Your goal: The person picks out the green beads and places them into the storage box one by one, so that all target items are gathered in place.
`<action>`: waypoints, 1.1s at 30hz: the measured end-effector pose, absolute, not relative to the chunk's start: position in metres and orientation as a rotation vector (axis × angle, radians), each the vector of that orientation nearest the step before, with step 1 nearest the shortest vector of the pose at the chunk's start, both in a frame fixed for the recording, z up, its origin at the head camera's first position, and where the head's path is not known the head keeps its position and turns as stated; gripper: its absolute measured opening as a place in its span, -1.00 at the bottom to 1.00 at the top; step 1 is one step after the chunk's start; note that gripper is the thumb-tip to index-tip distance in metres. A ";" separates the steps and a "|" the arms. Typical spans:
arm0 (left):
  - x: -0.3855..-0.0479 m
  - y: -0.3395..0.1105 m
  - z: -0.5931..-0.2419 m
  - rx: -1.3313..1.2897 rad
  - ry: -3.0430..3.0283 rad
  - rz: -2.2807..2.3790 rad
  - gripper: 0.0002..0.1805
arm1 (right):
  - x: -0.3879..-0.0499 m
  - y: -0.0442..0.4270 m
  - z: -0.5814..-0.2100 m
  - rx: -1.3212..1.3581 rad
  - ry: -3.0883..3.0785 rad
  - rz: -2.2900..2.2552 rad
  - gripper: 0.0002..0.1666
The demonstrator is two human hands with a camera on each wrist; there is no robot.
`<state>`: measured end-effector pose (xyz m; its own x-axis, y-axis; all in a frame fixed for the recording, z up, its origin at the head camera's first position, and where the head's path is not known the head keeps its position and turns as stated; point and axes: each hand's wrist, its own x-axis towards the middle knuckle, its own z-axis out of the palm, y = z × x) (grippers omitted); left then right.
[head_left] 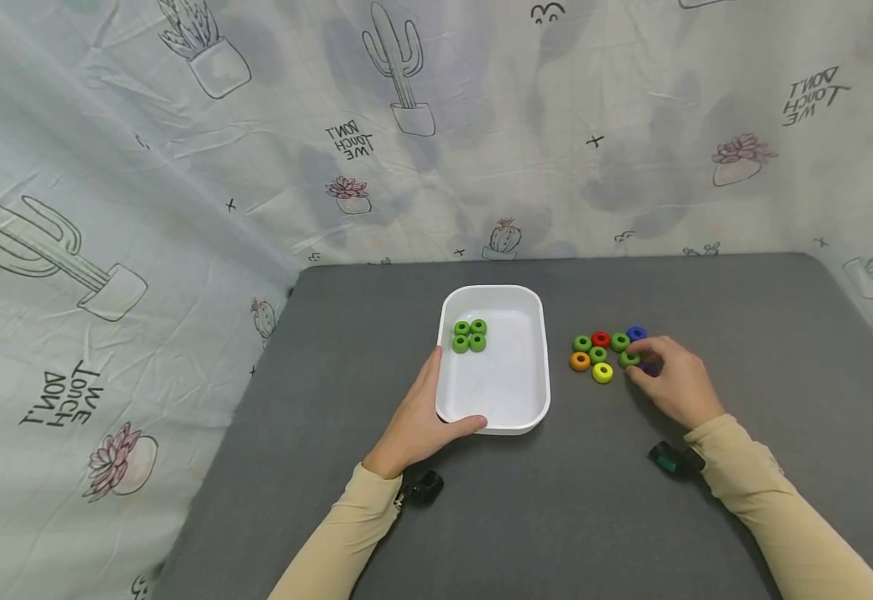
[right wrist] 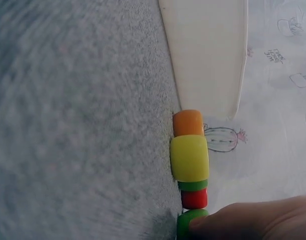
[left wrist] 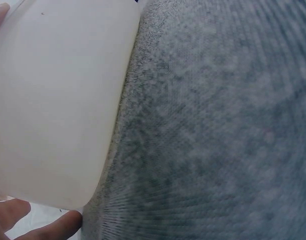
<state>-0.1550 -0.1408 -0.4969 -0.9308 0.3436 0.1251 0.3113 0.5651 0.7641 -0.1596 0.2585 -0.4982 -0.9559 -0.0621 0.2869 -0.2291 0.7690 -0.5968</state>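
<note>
A white tray [head_left: 511, 383] stands on the table, with several green beads [head_left: 477, 342] grouped toward its far left. My left hand [head_left: 423, 421] grips the tray's near left corner, thumb over the near rim and fingers along the left side. In the left wrist view the tray's outer wall [left wrist: 62, 105] fills the left part. Right of the tray, my right hand [head_left: 674, 382] pinches a green bead [head_left: 629, 359] between thumb and fingers, at table level. In the right wrist view the thumb [right wrist: 243, 220] touches that bead [right wrist: 185, 225].
Around the right hand lie loose beads: a red bead [head_left: 600, 339], an orange bead [head_left: 579, 361], a yellow bead [head_left: 603, 372], a blue bead [head_left: 636, 333] and other green ones. A dark blue bead is partly hidden by the fingers. A printed cloth [head_left: 466, 167] hangs behind the grey table [head_left: 541, 517].
</note>
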 end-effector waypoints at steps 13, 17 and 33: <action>-0.154 -0.142 -0.495 0.584 2.751 1.326 0.42 | -0.160 0.257 -0.498 0.207 -2.661 0.966 -0.72; -0.154 -0.141 -0.494 0.584 2.746 1.324 0.43 | -0.159 0.257 -0.495 0.193 -2.622 0.979 -0.70; -0.153 -0.140 -0.493 0.552 2.739 1.311 0.44 | -0.152 0.240 -0.482 0.275 -2.528 1.027 -0.71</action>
<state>-0.1528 -0.1404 -0.4931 -0.9346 0.3405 0.1028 0.2936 0.5754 0.7633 -0.1516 0.2398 -0.4818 -0.9023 -0.0319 0.4300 -0.3228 0.7112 -0.6245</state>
